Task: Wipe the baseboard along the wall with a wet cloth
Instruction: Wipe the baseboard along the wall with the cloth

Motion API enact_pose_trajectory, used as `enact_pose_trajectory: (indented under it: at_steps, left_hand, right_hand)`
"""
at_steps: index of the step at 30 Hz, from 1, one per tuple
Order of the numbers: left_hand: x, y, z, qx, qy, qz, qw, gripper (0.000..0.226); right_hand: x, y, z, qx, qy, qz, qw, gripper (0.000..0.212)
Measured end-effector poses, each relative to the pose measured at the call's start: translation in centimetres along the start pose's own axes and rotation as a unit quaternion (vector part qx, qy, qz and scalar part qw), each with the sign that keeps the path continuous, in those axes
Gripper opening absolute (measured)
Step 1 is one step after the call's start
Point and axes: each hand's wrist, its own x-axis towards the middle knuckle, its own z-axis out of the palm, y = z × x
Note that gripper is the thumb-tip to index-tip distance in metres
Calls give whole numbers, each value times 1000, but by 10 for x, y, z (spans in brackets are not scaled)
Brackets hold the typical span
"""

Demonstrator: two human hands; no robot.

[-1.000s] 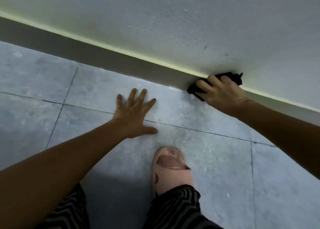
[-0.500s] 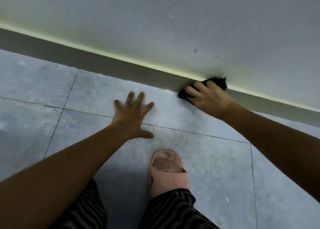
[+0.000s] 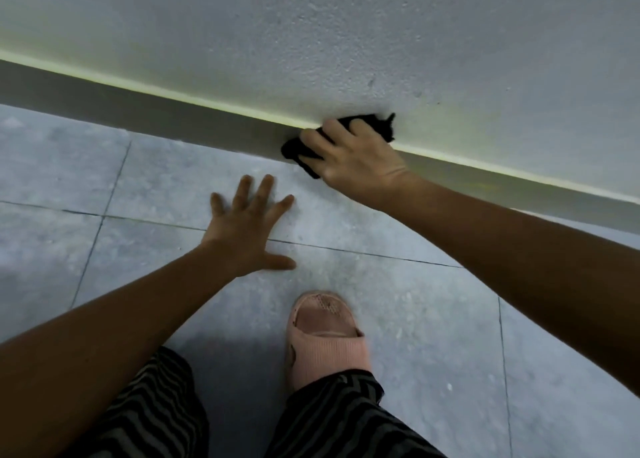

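Observation:
A grey baseboard (image 3: 145, 106) runs along the foot of the white wall, slanting down to the right, with a pale yellowish strip along its top edge. My right hand (image 3: 353, 160) presses a black cloth (image 3: 294, 149) flat against the baseboard near the middle of the view; most of the cloth is hidden under my fingers, and a corner sticks out above. My left hand (image 3: 249, 229) rests flat on the floor tile with fingers spread, holding nothing, a short way below and left of the cloth.
The floor is grey tile (image 3: 69, 167) with thin grout lines. My foot in a pink slipper (image 3: 325, 333) stands just below the hands, with striped trouser legs (image 3: 332, 419) at the bottom edge. The textured white wall (image 3: 346, 42) fills the top.
My right hand with the cloth has slid left along the baseboard. My left hand has stayed planted on the tile. The view has shifted slightly.

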Motion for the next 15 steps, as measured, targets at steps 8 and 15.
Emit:
enact_pose_trajectory:
  at_steps: [8, 15]
  left_hand:
    - [-1, -2, 1, -11, -7, 5, 1000, 111]
    - [-1, -4, 2, -34, 2, 8, 999, 112]
  right_hand:
    - [-48, -1, 22, -31, -137, -45, 989, 35]
    - [-153, 42, 37, -38, -157, -13, 987, 36]
